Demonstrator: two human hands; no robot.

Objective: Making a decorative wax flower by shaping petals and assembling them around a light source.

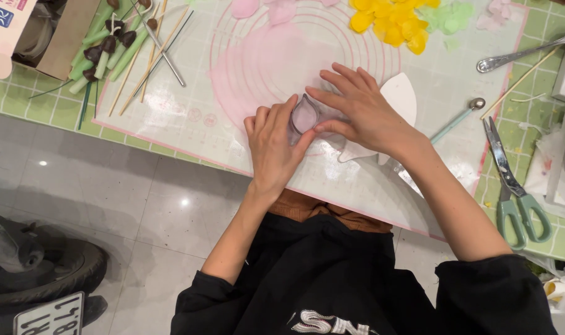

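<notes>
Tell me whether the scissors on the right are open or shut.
Shut. The scissors lie flat on the green checked table beside the mat, blades together in one line and the two green handle loops touching.

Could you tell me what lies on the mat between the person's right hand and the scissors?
A pale green ball-tipped tool lies between the right hand and the scissors, in the head view.

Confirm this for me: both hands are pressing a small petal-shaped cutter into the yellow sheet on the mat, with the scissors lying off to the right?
Not quite. In the head view the left hand and right hand hold the petal-shaped cutter on a thin pink sheet, not a yellow one. The yellow pieces lie apart at the mat's far edge. The scissors do lie to the right.
</notes>
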